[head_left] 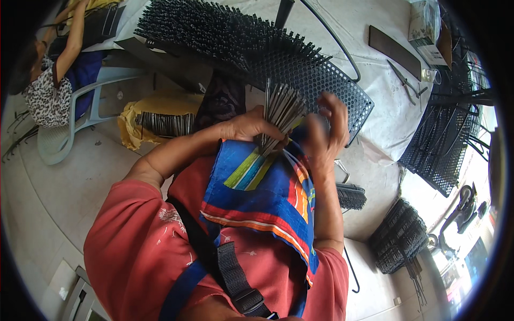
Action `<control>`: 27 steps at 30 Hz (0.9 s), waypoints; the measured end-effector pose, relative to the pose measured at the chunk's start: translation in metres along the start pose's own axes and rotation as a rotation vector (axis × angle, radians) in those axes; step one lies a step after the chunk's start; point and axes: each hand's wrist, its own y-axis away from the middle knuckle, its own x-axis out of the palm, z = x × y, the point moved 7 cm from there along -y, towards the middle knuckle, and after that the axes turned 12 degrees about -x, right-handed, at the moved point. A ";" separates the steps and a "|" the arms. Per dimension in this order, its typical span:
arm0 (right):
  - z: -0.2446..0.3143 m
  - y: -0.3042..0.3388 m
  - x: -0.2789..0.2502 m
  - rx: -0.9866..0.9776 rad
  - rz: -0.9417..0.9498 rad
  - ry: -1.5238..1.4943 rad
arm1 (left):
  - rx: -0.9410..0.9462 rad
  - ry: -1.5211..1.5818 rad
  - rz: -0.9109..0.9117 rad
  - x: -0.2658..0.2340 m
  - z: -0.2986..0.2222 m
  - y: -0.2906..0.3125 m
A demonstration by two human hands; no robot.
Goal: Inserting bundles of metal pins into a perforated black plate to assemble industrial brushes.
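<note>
My left hand is closed around a bundle of thin grey metal strips, which fan out slightly at the top. Just to the right of the bundle is my right hand, raised with its fingers bent and its thumb apart. Part of that hand is blurred by motion, and I see nothing in it. A blue apron with coloured stripes lies over my front, its upper edge under the bundle. Ahead stands a black perforated tray, its left and far part densely filled with short upright black pieces.
Pliers, a dark flat bar and a small glass lie on the white-covered table at right. A yellow wrapping holds more strips at left. Another person sits by a pale plastic chair. Black racks stand right.
</note>
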 end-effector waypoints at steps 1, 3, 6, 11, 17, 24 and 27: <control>-0.006 -0.009 0.005 0.014 0.033 -0.065 | 0.008 0.031 0.035 0.003 0.003 0.000; -0.016 -0.015 0.022 0.090 0.188 -0.223 | 0.006 -0.057 0.144 0.006 0.002 0.003; -0.020 0.001 0.051 0.104 0.523 -0.428 | -0.025 -0.177 0.282 0.009 0.005 0.008; -0.048 0.008 0.011 0.322 -0.224 -0.614 | 0.088 -0.362 0.132 0.009 -0.003 0.018; -0.058 0.037 0.000 0.539 -0.176 -0.271 | 0.073 -0.148 -0.150 -0.031 0.001 -0.014; -0.054 0.047 0.014 0.676 -0.064 -0.315 | 0.066 -0.064 -0.034 -0.012 -0.006 -0.008; -0.058 0.045 0.020 0.699 -0.045 -0.421 | 0.055 -0.125 -0.031 -0.007 -0.007 -0.009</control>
